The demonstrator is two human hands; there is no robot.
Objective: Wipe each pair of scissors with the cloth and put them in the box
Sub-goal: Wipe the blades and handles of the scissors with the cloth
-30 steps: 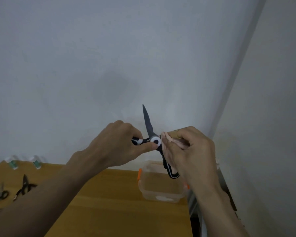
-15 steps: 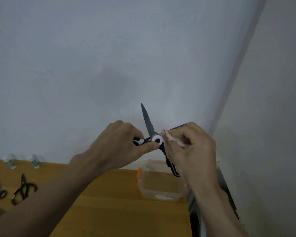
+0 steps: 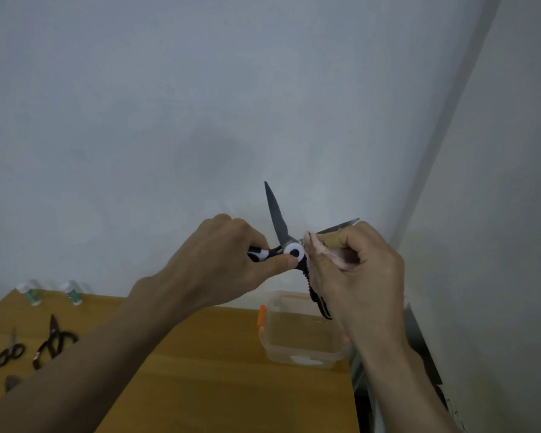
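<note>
I hold a pair of black-and-white scissors point(image 3: 278, 220) spread wide in front of the wall. My left hand point(image 3: 219, 257) grips one handle, thumb against the white pivot. My right hand point(image 3: 359, 276) pinches a pale pink cloth point(image 3: 322, 250) around the second blade, whose tip pokes out past my fingers. The other handle hangs down behind my right hand. Below stands the clear plastic box point(image 3: 300, 354) with an orange latch, near the table's right edge. Two more pairs of scissors lie at the far left: a black pair point(image 3: 55, 342) and a smaller pair point(image 3: 10, 353).
The wooden table point(image 3: 206, 370) ends just right of the box, where a dark gap and a metal frame point(image 3: 419, 335) meet the side wall. Two small white bottles point(image 3: 32, 292) stand at the back left. Further dark objects peek in at the left edge.
The cloth in my right hand has slid back toward the pivot, so more of the second blade's tip now shows. The scissors and left hand have stayed nearly still.
</note>
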